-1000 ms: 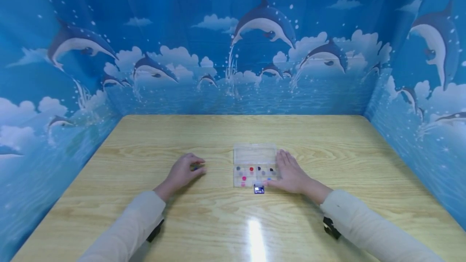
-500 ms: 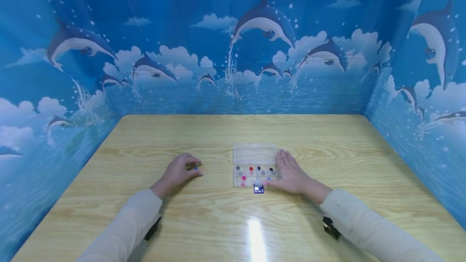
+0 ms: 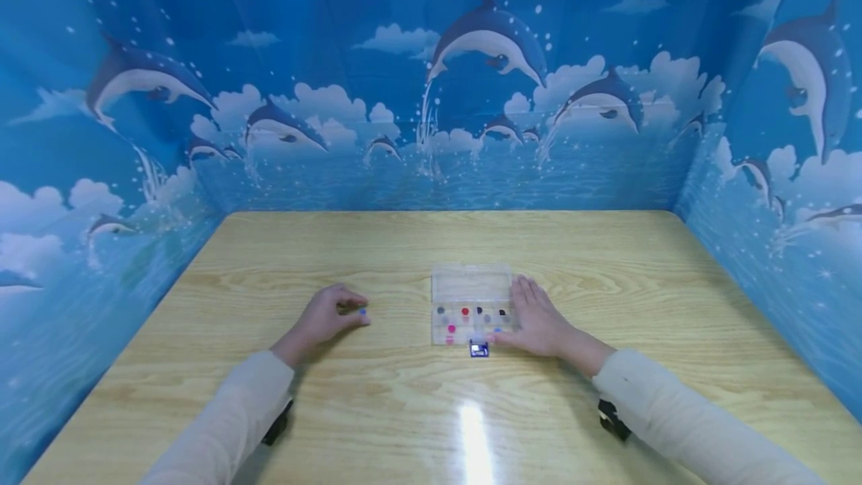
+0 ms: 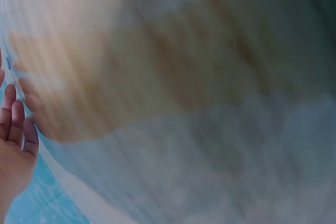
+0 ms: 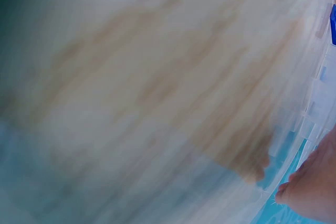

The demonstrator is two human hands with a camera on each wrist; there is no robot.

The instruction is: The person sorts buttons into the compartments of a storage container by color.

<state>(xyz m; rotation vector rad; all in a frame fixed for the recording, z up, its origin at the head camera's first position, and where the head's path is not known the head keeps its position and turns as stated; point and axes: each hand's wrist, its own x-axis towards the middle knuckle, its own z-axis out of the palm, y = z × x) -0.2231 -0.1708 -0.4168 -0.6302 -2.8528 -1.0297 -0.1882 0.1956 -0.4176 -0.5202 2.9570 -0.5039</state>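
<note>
In the head view my left hand [image 3: 328, 313] is low over the table, index finger and thumb apart. A tiny blue piece [image 3: 363, 311] lies between their tips, too small to identify; no pinch on it shows. In the left wrist view the fingers of the left hand [image 4: 18, 135] look loosely extended. My right hand [image 3: 541, 320] rests along the right side of a clear plastic compartment box [image 3: 438, 337], fingers straight and thumb at its front edge. Its lid [image 3: 471, 285] is tipped back. Several small round pieces sit inside, including a red one [image 3: 465, 312] and a pink one [image 3: 451, 329].
A small dark blue rectangle [image 3: 479, 349] lies at the box's front edge. The wood-grain table [image 3: 390, 403] is bounded at the back and sides by blue dolphin curtains [image 3: 350, 126]. Light glares off the table's front middle [image 3: 474, 440].
My left hand has drawn back slightly to the left, and the blue piece between its fingertips shows more plainly while staying in nearly the same place. The right hand and box have not moved.
</note>
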